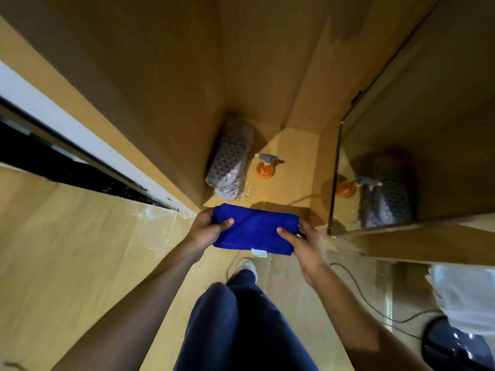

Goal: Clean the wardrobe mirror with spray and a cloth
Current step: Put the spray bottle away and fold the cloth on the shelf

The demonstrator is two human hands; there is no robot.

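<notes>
A folded blue cloth with a small white label is stretched between both hands at the middle of the head view. My left hand grips its left end, thumb on top. My right hand grips its right end the same way. Below and beyond the cloth, an orange spray bottle with a grey trigger head stands on the wardrobe floor. The wardrobe mirror is on the open door at the right and reflects the bottle and the slippers.
Grey perforated slippers in clear plastic lie left of the bottle inside the wardrobe. A black cable runs over the floor at the right, near a white bag and a dark glossy object. My leg and white shoe stand below the cloth.
</notes>
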